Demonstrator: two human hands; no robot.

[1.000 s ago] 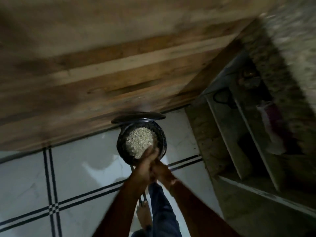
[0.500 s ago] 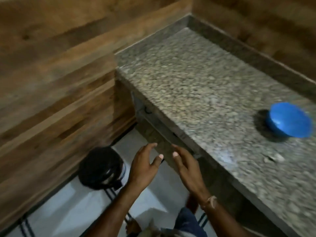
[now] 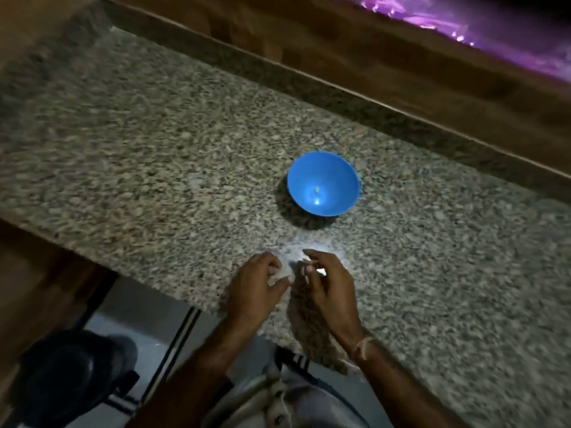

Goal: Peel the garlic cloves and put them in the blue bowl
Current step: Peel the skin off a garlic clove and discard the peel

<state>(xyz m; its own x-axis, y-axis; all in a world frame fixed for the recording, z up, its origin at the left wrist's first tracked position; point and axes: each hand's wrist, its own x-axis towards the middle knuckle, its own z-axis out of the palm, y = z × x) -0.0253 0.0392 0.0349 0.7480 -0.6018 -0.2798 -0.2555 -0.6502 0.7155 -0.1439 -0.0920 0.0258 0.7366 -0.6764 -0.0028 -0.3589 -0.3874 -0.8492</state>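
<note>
The blue bowl [image 3: 323, 184] stands upright on the granite counter [image 3: 148, 156], in its middle part. Inside the bowl I see one tiny pale speck and a light glare. Both hands hover close together over the counter's front edge, a hand's width in front of the bowl. My right hand [image 3: 327, 288] has its fingers curled, and a small white piece, apparently a garlic clove [image 3: 321, 271], sits at its fingertips. My left hand [image 3: 256, 288] hangs with loosely curled fingers just beside it, with nothing plainly in it. The spot between the fingertips is bright and blurred.
The counter's front edge runs diagonally under my wrists, with tiled floor below. A black bin [image 3: 71, 378] stands on the floor at the lower left. A wooden wall backs the counter, and a purple glow [image 3: 463, 23] lies at the top right.
My view swung from the bin on the floor up to the counter. Both hands moved from above the bin to the counter's front edge, near the blue bowl.
</note>
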